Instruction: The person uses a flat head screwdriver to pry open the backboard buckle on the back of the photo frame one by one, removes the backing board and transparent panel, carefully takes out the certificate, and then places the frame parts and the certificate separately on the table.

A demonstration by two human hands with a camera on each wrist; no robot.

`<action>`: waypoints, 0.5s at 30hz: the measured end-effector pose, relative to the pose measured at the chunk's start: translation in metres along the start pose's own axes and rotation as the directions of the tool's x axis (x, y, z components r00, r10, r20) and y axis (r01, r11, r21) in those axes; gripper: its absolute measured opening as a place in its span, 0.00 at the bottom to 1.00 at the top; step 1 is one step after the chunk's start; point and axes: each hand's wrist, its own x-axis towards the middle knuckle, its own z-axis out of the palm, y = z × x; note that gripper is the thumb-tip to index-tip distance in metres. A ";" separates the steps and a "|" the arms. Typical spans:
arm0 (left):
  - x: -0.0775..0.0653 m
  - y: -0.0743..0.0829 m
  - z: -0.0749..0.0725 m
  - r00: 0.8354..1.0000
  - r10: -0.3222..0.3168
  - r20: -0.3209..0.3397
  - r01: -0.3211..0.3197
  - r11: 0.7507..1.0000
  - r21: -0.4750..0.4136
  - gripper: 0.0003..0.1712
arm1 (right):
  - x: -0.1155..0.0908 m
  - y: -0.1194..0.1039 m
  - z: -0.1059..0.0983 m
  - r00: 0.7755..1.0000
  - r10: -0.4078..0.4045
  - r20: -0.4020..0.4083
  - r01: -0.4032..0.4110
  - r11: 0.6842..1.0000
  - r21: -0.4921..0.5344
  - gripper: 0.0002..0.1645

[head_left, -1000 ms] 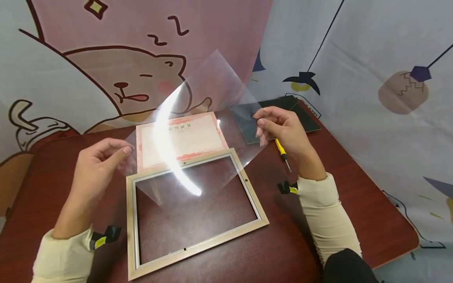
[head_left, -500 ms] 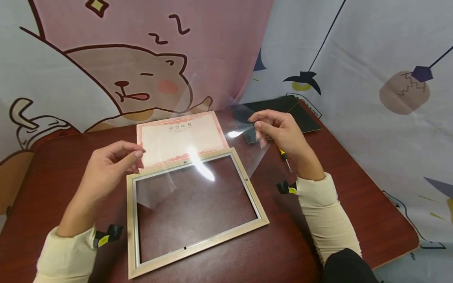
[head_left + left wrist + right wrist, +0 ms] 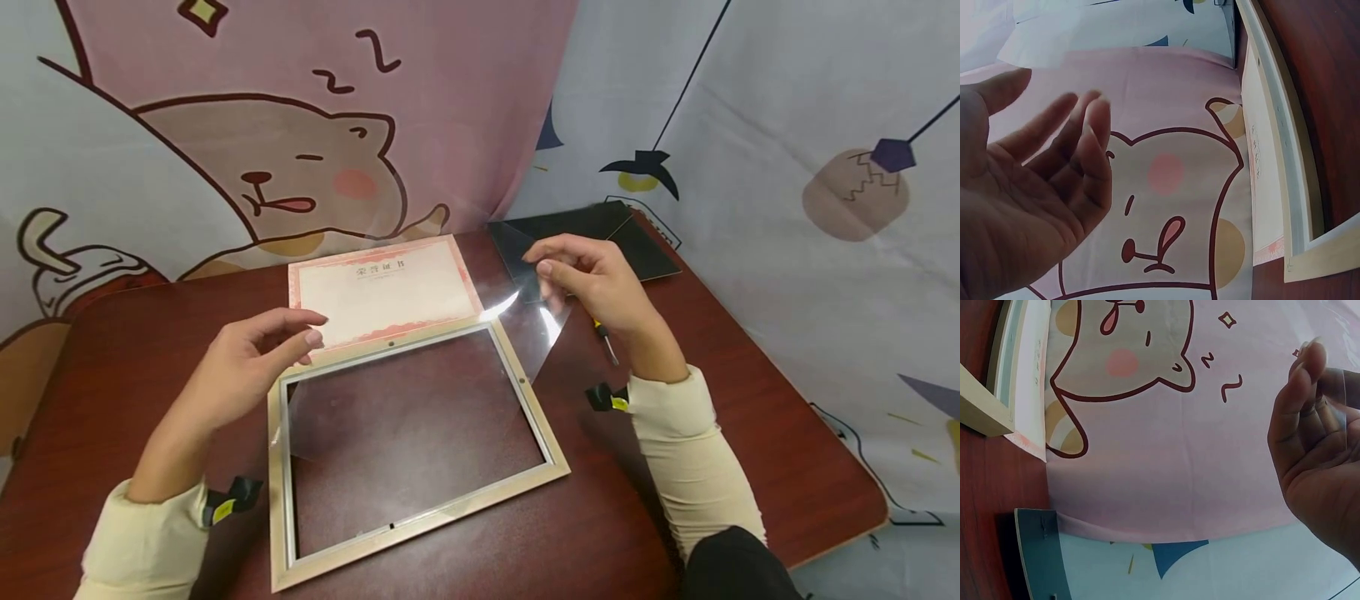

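Observation:
A clear, glossy sheet (image 3: 553,327) hangs tilted over the table, visible mainly by its glare and faint edges. My right hand (image 3: 592,271) pinches its right side, and the sheet's edge shows between thumb and fingers in the right wrist view. On the other side, my left hand (image 3: 251,358) has its thumb and index fingertips at the sheet, fingers curved. In the left wrist view, a pale part of the sheet (image 3: 1041,49) meets the thumb tip; the exact grip is hidden. Below lies an open wooden picture frame (image 3: 279,483), partly covered by the sheet.
A red-bordered certificate (image 3: 386,292) lies behind the frame. Dark backing boards (image 3: 645,250) are at the back right. A yellow-handled screwdriver (image 3: 606,340) lies near the right wrist. A printed cloth (image 3: 465,108) hangs behind the table (image 3: 150,333).
The sheet has come down and tilted over the frame, its broad glare shrinking. My left hand has moved right and slightly down; my right hand has shifted slightly left.

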 end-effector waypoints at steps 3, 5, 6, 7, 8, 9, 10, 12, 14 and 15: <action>0.000 0.000 0.000 0.998 0.052 0.041 -0.052 0.999 -0.014 0.13 | 0.000 0.001 0.000 1.000 0.002 0.006 -0.002 1.000 0.005 0.09; 0.000 0.001 0.000 0.995 0.084 0.053 -0.082 0.996 -0.035 0.13 | 0.000 0.002 0.000 1.000 0.000 0.010 0.000 1.000 -0.002 0.11; 0.000 0.002 0.000 0.994 0.096 0.056 -0.093 0.995 -0.046 0.14 | 0.000 0.002 0.000 1.000 -0.003 0.009 0.004 1.000 -0.010 0.11; -0.001 0.002 0.000 0.993 0.104 0.057 -0.100 0.993 -0.057 0.15 | 0.001 0.003 0.000 1.000 -0.007 0.008 0.007 1.000 -0.024 0.11; -0.001 0.002 0.000 0.993 0.108 0.057 -0.104 0.992 -0.067 0.15 | 0.001 0.003 0.000 1.000 -0.009 0.008 0.010 0.999 -0.036 0.11; -0.001 0.003 0.000 0.993 0.104 0.052 -0.100 0.992 -0.071 0.14 | 0.001 0.003 0.000 1.000 -0.012 0.010 0.012 0.999 -0.047 0.10; -0.002 0.003 0.000 0.994 0.101 0.051 -0.097 0.992 -0.076 0.13 | 0.001 0.003 0.000 1.000 -0.011 0.014 0.012 0.998 -0.055 0.10; -0.002 0.004 0.001 0.994 0.097 0.058 -0.092 0.992 -0.092 0.11 | 0.002 0.004 0.001 0.999 -0.010 0.032 0.013 0.996 -0.086 0.09; -0.002 0.004 0.002 0.994 0.092 0.066 -0.085 0.992 -0.098 0.09 | 0.002 0.004 0.003 0.998 -0.011 0.054 0.017 0.993 -0.116 0.09; -0.002 0.004 0.003 0.994 0.089 0.070 -0.082 0.992 -0.100 0.09 | 0.002 0.004 0.003 0.998 -0.009 0.065 0.018 0.992 -0.128 0.10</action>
